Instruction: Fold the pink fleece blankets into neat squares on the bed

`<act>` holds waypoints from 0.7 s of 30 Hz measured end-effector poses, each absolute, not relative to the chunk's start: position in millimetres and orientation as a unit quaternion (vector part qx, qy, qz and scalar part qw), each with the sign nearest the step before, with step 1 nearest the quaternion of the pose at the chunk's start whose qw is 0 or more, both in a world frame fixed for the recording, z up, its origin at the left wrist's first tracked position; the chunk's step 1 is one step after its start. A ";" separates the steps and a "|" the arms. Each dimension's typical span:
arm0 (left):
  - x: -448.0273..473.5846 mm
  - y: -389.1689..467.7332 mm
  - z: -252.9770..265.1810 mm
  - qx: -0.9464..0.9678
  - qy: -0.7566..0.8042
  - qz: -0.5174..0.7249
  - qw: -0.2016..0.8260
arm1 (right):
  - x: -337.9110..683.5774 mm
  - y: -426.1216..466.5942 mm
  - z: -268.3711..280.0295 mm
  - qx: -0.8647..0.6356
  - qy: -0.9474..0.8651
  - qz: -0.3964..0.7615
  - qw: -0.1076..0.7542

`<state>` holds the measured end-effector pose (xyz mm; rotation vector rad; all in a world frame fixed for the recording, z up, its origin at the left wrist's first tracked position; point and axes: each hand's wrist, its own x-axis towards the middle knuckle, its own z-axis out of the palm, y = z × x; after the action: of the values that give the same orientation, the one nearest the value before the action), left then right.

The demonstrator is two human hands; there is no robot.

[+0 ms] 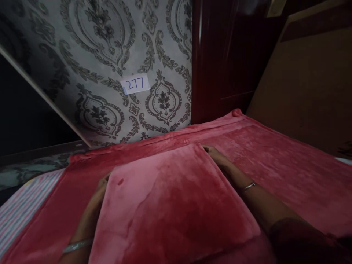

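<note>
A folded panel of plush red and pink blanket [176,198] rises in front of me, its far edge lifted above the bedding. At its far left corner is my left hand [103,183], closed on the edge, with most of the fingers hidden behind the cloth. My right hand [216,154] grips the far right corner, its fingers curled at the edge. Beneath lies more red plush cloth [275,161], spread flat with a rumpled far border. Whether the panel and this lower cloth are one piece, I cannot tell.
Patterned wallpaper [159,55] with a paper label reading 277 [136,84] stands behind the bed. A dark red wooden panel [220,66] and a brown board [308,80] rise at the right. Striped cloth [27,205] shows at the left, below a dark slanted panel [27,110].
</note>
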<state>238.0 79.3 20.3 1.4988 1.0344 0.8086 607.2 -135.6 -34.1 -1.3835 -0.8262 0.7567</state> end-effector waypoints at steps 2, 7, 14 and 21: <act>236.5 83.7 18.3 0.631 0.460 0.330 0.531 | 611.2 -130.5 -38.8 -0.604 -0.367 0.303 0.639; 231.5 109.3 3.6 0.654 0.491 0.340 0.465 | 623.7 -121.5 -53.9 -0.623 -0.326 0.237 0.671; 234.5 115.9 -4.0 0.627 0.468 0.412 0.468 | 632.4 -121.5 -59.0 -0.621 -0.310 0.224 0.684; 234.6 114.8 1.5 0.566 0.449 0.408 0.558 | 618.8 -130.2 -44.6 -0.582 -0.295 0.296 0.698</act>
<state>234.6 114.8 1.5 1.3351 1.0587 0.9615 618.8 -130.2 -44.6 -1.2966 -0.6581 0.6599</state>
